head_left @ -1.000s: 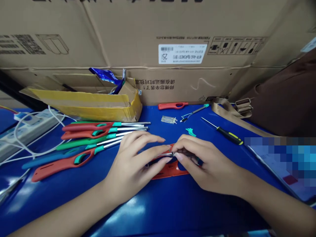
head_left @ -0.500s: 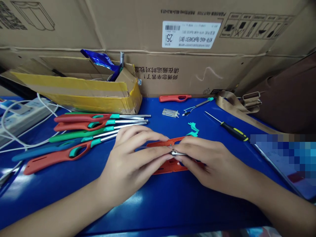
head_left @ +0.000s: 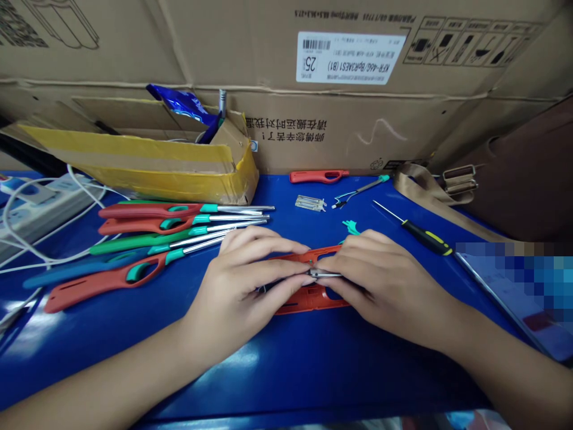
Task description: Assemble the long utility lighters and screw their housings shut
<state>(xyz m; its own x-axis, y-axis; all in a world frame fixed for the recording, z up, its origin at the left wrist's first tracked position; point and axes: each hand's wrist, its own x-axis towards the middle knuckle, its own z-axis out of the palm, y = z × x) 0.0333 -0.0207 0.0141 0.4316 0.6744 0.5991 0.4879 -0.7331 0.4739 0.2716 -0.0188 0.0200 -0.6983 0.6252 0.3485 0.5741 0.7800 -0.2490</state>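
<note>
Both of my hands rest on the blue table [head_left: 286, 364] over a red plastic lighter shell [head_left: 308, 297] lying flat. My left hand [head_left: 244, 280] pinches one end of a thin metal tube [head_left: 324, 274] with thumb and fingers closed. From the other side, my right hand [head_left: 380, 280] grips the same tube, its fingers curled over it. A small teal trigger piece [head_left: 351, 227] lies just beyond my right hand.
Several finished long lighters [head_left: 170, 230] lie in a row at the left. Behind them sits a taped cardboard box [head_left: 147, 170]. A red shell half [head_left: 319, 176], a metal part [head_left: 310, 203], a wired tube [head_left: 358, 192] and a screwdriver [head_left: 418, 233] lie farther back. A power strip [head_left: 40, 206] is at far left.
The view has tilted slightly. My hands have shifted a little over the red shell, and the metal tube between the fingertips now lies more level.
</note>
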